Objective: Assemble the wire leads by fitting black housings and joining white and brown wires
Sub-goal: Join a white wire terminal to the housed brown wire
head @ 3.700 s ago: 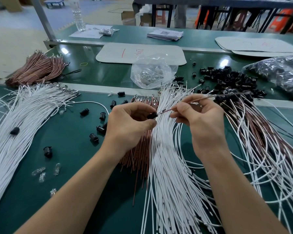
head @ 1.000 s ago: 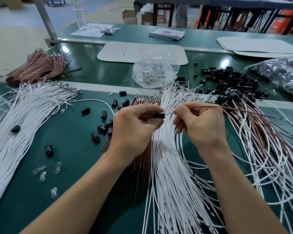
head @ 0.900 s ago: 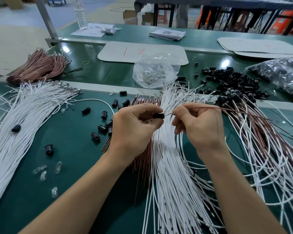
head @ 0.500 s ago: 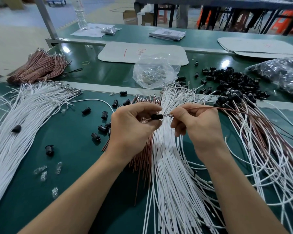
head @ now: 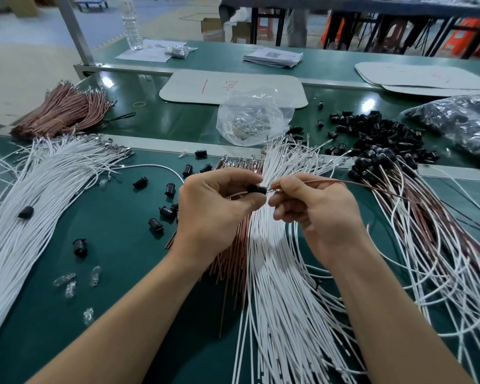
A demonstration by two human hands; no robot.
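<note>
Brown wire levelled, pinched in right hand, housing in left hand

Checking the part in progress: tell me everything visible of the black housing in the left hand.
The black housing is a small dark cylinder, seemingly plastic, lying roughly level. The left hand pinches it, hiding its left end. The metal tip of a brown wire, pinched by the right hand, meets its right end.

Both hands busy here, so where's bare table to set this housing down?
Bare mat lies between the left white bundle and your left forearm, below the scattered housings. The far belt between brown bundle and plastic bag is bare. Centre wires and right leads are crowded.
</note>
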